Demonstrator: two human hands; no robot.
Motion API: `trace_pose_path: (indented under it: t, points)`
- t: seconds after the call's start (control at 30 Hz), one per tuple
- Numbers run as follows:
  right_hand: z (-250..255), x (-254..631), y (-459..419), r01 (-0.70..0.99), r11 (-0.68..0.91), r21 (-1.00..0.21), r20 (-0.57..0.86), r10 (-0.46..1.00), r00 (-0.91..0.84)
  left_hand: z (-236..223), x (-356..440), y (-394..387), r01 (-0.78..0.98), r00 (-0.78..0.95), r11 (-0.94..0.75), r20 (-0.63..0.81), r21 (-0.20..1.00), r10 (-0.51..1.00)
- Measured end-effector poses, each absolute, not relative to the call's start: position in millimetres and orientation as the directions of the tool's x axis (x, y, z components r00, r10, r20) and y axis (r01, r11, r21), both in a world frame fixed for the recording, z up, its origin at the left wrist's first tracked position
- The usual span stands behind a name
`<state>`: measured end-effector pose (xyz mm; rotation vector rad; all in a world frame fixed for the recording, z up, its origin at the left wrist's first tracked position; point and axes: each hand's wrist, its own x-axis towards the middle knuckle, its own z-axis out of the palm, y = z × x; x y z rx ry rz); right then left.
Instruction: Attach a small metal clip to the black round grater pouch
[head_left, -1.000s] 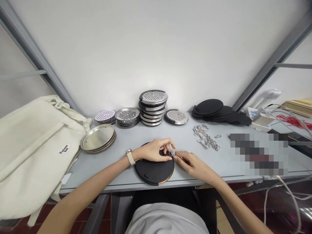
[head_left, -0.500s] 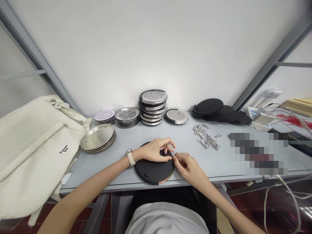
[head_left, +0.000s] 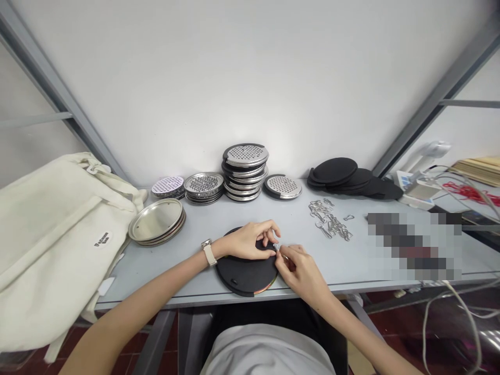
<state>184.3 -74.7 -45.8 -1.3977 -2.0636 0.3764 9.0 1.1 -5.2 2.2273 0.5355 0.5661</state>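
Observation:
A round black disc point(head_left: 250, 273) lies flat near the table's front edge, with a shiny coloured strip of rim at its lower right and a small slot at its lower left. My left hand point(head_left: 250, 240) lies across its upper part, fingers curled and thumb pressed at the right edge. My right hand point(head_left: 299, 265) is closed in a pinch on a small metal clip point(head_left: 277, 247) at that same edge, touching my left fingertips. Fingers hide most of the clip. Behind and to the right, several loose metal clips point(head_left: 332, 221) form a pile.
Along the wall stand a tall stack of round graters with black edging point(head_left: 246, 172), a single grater point(head_left: 284, 186), and a lower grater stack point(head_left: 203, 186). Metal discs point(head_left: 156, 221) sit left. Black discs point(head_left: 336, 172) lie back right. A cream bag point(head_left: 58, 234) covers the left end.
My right fingers have shifted slightly at the disc's edge, and more of the metal clip shows. My left hand and the disc have stayed in place.

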Motion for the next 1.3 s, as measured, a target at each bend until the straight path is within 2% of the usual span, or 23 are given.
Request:
trace_pose_path:
  t: [0.17,0.3,0.43,0.53,0.67,0.77,0.97,1.3]
  points:
    - [-48.0,187.1,-73.0,0.711,0.418,-0.565,0.346,0.903,-0.256,-5.5,5.6,3.4,0.243,0.804,-0.613,0.198,0.752,0.561]
    - [-43.8,199.7,-63.4,0.623,0.263,-0.736,0.223,0.964,-0.144,-5.5,4.0,1.7,0.238,0.818,-0.619,0.190,0.748,0.543]
    - [-35.9,207.8,-59.1,0.571,0.260,-0.779,0.195,0.965,-0.173,-4.3,4.3,-1.8,0.316,0.739,-0.659,0.259,0.683,0.622]
    - [-33.7,203.8,-57.9,0.579,0.304,-0.757,0.199,0.951,-0.238,-3.1,4.5,-3.7,0.341,0.751,-0.652,0.221,0.677,0.622]
    - [-36.4,193.1,-51.6,0.666,0.387,-0.637,0.222,0.920,-0.321,-2.8,4.8,-5.3,0.360,0.752,-0.653,0.207,0.666,0.626]
    - [-37.9,188.6,-47.3,0.695,0.403,-0.596,0.220,0.914,-0.341,-3.2,5.2,-5.5,0.366,0.744,-0.659,0.219,0.657,0.631]
    - [-38.6,190.7,-47.4,0.713,0.429,-0.555,0.203,0.901,-0.384,-4.4,5.2,-4.1,0.362,0.767,-0.742,0.272,0.565,0.581]
    - [-41.9,191.7,-46.5,0.721,0.443,-0.533,0.214,0.895,-0.392,-7.5,5.4,-2.2,0.378,0.750,-0.734,0.278,0.565,0.600]
